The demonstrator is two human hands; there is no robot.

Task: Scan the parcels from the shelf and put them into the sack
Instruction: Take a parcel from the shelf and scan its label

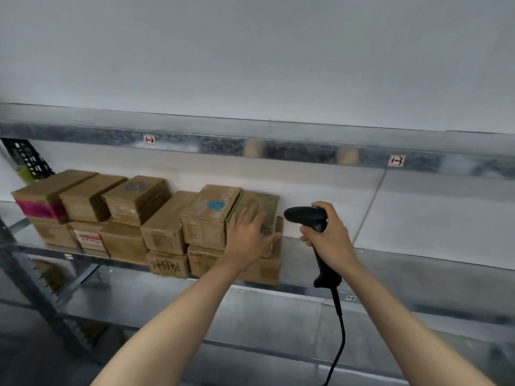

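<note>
The cardboard parcels (156,218) sit two high in a row on the metal shelf (390,263), pushed back toward the white wall. The person's left hand (246,235) reaches to the right end of the row, fingers (245,215) straight and spread over the front of the upper end parcel (260,203); whether they press it I cannot tell. Just beside it, the right hand (330,235) grips a black barcode scanner (306,215) by the handle, fingers curled round it, head pointing left at the parcels. Its cable (341,330) hangs down. Tags on the rail above read 1-2 (149,139) and 1-3 (396,160).
</note>
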